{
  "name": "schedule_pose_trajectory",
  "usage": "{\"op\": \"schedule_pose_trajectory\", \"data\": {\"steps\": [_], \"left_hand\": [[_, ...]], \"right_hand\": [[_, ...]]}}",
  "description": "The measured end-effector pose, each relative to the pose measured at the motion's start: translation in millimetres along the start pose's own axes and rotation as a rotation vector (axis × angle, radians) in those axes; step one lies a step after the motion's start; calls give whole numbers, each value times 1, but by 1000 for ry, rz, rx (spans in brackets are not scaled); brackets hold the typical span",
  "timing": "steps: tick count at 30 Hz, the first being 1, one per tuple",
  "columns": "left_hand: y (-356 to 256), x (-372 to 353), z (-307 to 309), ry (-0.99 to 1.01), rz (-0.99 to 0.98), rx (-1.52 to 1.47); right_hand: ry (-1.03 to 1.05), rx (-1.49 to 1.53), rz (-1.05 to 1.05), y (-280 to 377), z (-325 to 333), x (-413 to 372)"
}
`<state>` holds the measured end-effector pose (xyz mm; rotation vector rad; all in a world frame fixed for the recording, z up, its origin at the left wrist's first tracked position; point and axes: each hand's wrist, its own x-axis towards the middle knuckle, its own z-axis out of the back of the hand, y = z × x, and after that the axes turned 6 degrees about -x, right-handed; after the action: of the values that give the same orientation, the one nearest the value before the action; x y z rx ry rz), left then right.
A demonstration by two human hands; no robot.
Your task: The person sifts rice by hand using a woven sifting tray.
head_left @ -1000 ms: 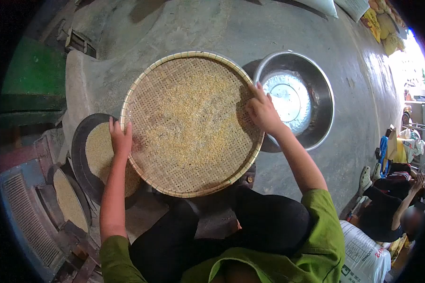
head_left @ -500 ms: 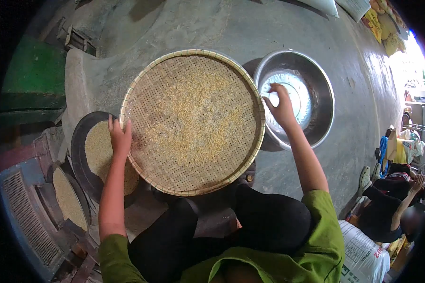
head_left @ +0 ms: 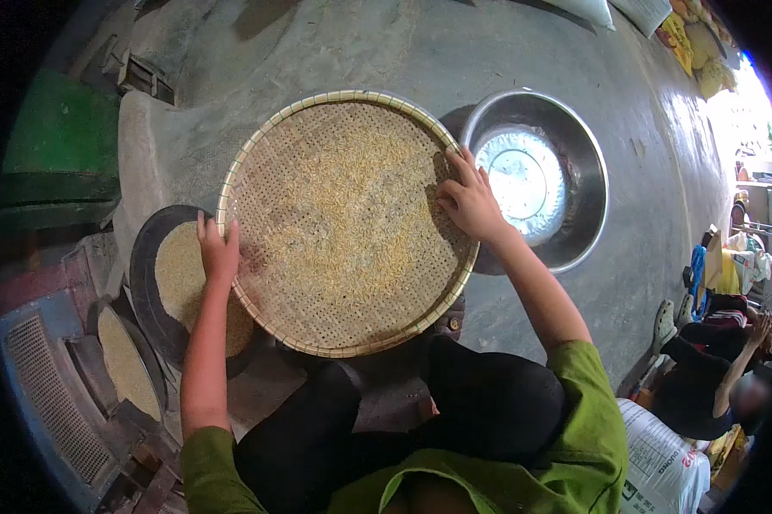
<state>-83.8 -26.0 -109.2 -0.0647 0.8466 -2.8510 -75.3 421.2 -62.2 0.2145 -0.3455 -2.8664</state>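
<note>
A round woven tray (head_left: 317, 330) with a pale rim is held over my lap, with yellow grains (head_left: 352, 197) spread over its middle. My left hand (head_left: 220, 250) grips the tray's left rim. Over the tray's right side is my right hand (head_left: 470, 201), its thumb and index finger bent together above the weave; whether a grain is between them is too small to tell. Just beyond it, on the right, a metal basin (head_left: 587, 188) stands on the floor.
At the left, a dark pan (head_left: 146, 283) and another container (head_left: 150, 360) hold grain beside a metal machine (head_left: 52, 385). A green box (head_left: 60, 137) is behind. On the right are a white sack (head_left: 660, 445) and a seated person (head_left: 694, 385).
My right hand has moved left, from above the basin to the right part of the tray. My left hand and the tray have stayed in place.
</note>
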Motion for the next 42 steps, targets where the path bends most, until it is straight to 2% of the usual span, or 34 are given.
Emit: {"op": "schedule_pose_trajectory", "data": {"steps": [6,12,14,15,17,19,22,23,25,27,29,31,34,36,37,39,42], "left_hand": [[0,0,-1,-9,-21,10],[5,0,-2,-23,-59,21],[5,0,-2,-22,-62,16],[5,0,-2,-21,-61,9],[3,0,-2,-20,-60,3],[-1,-1,0,-7,-26,19],[-2,-1,0,-12,3,9],[-1,-1,-1,-13,4,6],[1,0,-1,13,24,33],[2,0,-1,11,20,33],[3,0,-1,12,11,36],[1,0,-1,15,6,25],[-1,-1,0,14,19,8],[-2,-1,0,13,22,10],[-2,-1,0,12,21,15],[-1,0,0,13,16,14],[-5,-1,1,4,18,-9]], "right_hand": [[-11,-17,-1,1,-6,2],[-50,-157,88,0,-11,-1],[-95,31,2,2,-3,-4],[-94,31,2,-4,-4,-6],[-309,124,-37,-25,-3,-11],[-408,138,-184,-42,5,-16],[-470,-41,-359,-74,-5,-26],[-470,-43,-358,-80,-14,-29],[-393,48,-396,-84,-25,-33],[-452,124,-267,-78,-27,-38],[-429,355,-338,-59,-22,-36],[-450,417,-284,-38,-16,-38],[-434,405,-199,-16,-5,-42],[-237,259,-69,-5,7,-43],[-237,260,-70,-3,7,-45],[-27,36,-38,1,7,-48],[35,32,-78,2,11,-45]]}}
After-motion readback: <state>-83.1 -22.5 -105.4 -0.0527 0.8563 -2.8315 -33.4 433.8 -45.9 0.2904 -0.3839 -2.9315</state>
